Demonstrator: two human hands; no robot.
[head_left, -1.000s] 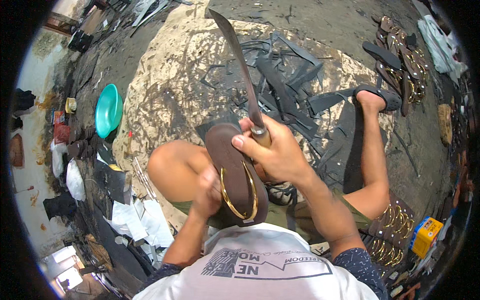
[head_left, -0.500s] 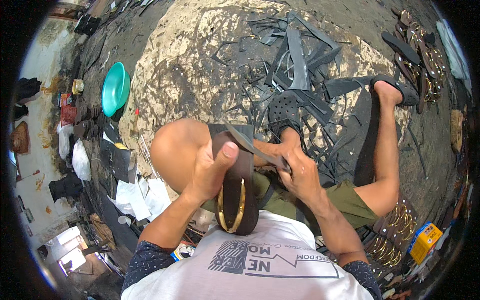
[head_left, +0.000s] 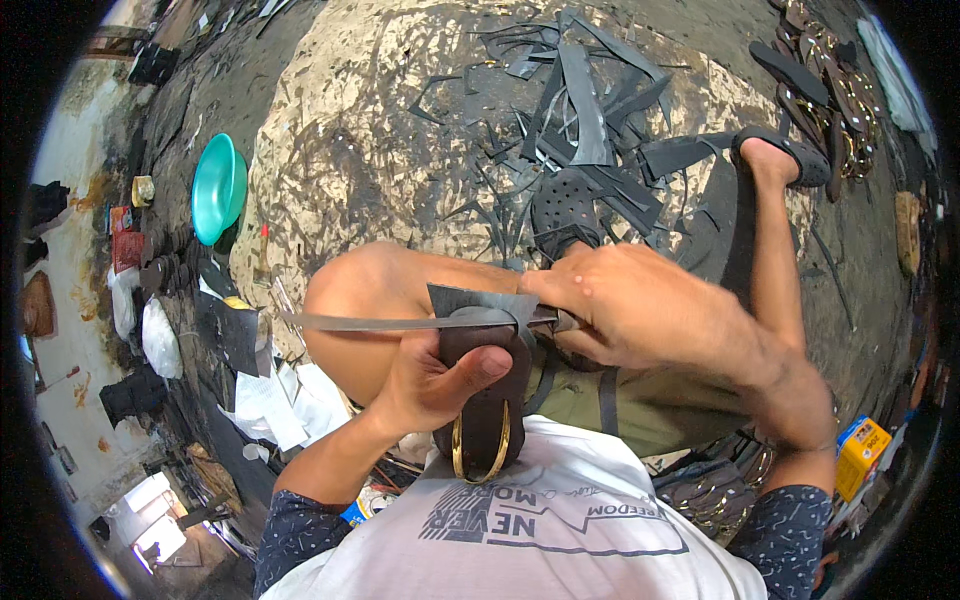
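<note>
My left hand (head_left: 425,380) is wrapped round a dark brown sandal (head_left: 490,400) with gold straps, its thumb pressed on the footbed. The sandal's strap end rests against my white shirt. A flat black sole sheet (head_left: 458,300) sticks out past the sandal's far rounded end. In my right hand (head_left: 650,305) is a long-bladed knife (head_left: 380,323), fingers closed round the handle. The blade lies crosswise at the sandal's far end, by the sheet, its tip reaching left over my bent knee. A narrow flap of sheet curls beside the blade near my right hand.
Black offcuts (head_left: 585,110) litter the floor ahead, near my black clog (head_left: 565,210). A teal basin (head_left: 218,190) and white papers (head_left: 275,405) are at left. Finished-looking sandals (head_left: 830,95) are heaped far right; a yellow box (head_left: 862,450) stands near right.
My right hand has moved up and turned, swinging the knife from a slant to nearly level across the sandal's end. The sandal has shifted slightly right and down in my left hand.
</note>
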